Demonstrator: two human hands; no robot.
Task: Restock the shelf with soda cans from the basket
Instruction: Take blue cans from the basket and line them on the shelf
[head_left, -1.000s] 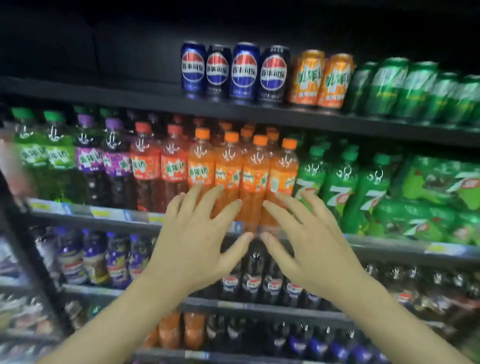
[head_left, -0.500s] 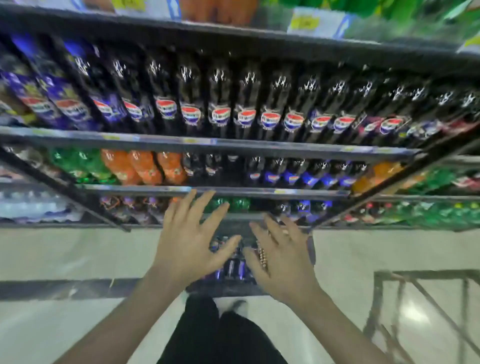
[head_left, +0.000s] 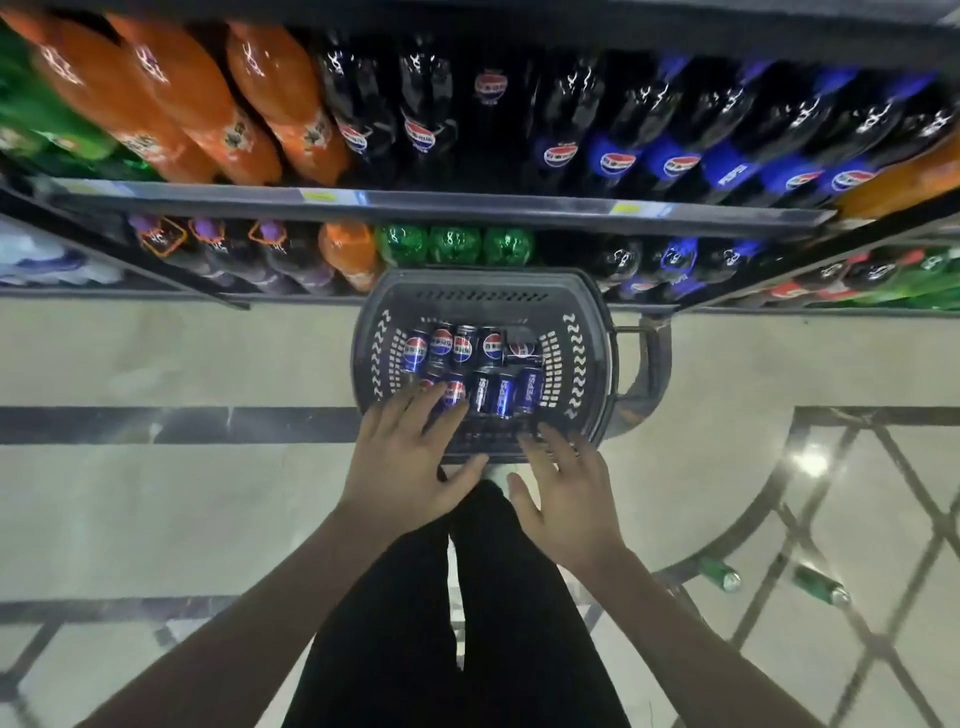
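1. The left hand (head_left: 402, 465) and right hand (head_left: 569, 493) are both spread wide and hold nothing. They hang over the near edge of the basket (head_left: 371, 332).
2. The soda cans (head_left: 470, 366) lie in the basket, just past the fingertips. The left fingers may be touching one, but it is hard to tell.
3. A full can is likely heavy, hard and smooth, so it could slip. Wrap the fingers round its middle.
4. The basket sits on a shiny tiled floor (head_left: 182, 358). Two green cans (head_left: 769, 579) lie on the floor, off to the right of the hands.
5. Past the basket is the shelf (head_left: 441, 200), full of big bottles (head_left: 613, 124).
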